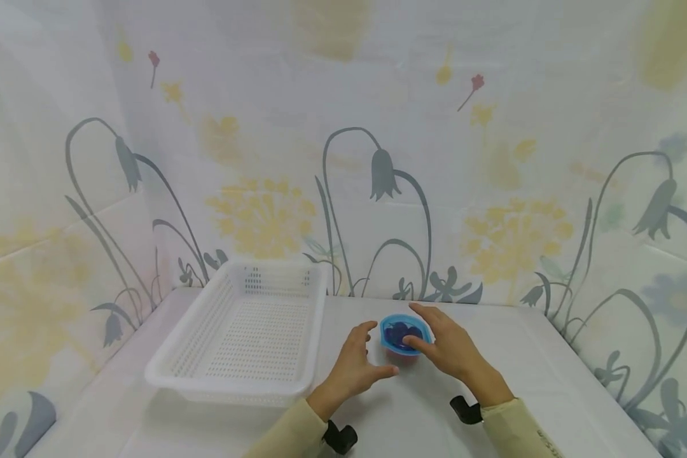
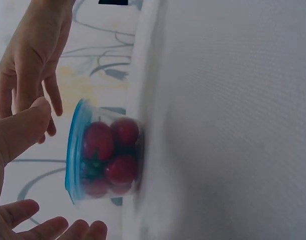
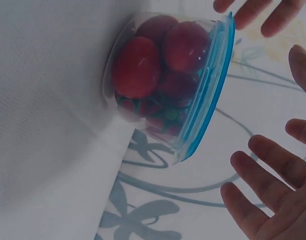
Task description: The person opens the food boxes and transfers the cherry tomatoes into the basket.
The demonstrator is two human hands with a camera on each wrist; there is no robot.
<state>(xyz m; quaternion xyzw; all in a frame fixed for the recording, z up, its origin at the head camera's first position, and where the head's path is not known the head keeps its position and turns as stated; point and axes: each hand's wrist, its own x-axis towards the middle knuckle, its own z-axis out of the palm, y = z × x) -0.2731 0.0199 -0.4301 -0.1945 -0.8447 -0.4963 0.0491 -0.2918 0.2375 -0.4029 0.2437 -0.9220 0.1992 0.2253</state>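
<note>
Container: clear tub [image 2: 112, 155] with blue lid [image 1: 402, 332] on, upright on white table [image 1: 561, 381], between the hands, to the right of the basket.
Contents: red tomatoes [image 3: 137, 67] seen through the wall, some green stems.
Left hand [image 1: 352, 369]: fingers and thumb spread, grips nothing, near the tub's left side; gap visible in left wrist view.
Right hand [image 1: 449, 346]: fingers and thumb apart, grips nothing; thumb overlaps the lid in head view, but right wrist view shows it clear of the lid.
Basket [image 1: 257, 337]: white, perforated, beside the left hand, not touched.
Backdrop [image 1: 378, 70]: flower print behind the table.
Step in hand: hands around the tub, no contact yet, judging by wrist views.
Grip tip: bring both hands in evenly, low on the wall rather than by the lid rim alone, which could pop loose.
Pressure tip: light squeeze; thin-looking plastic may flex.
Level tip: keep tub upright so tomatoes don't roll.
</note>
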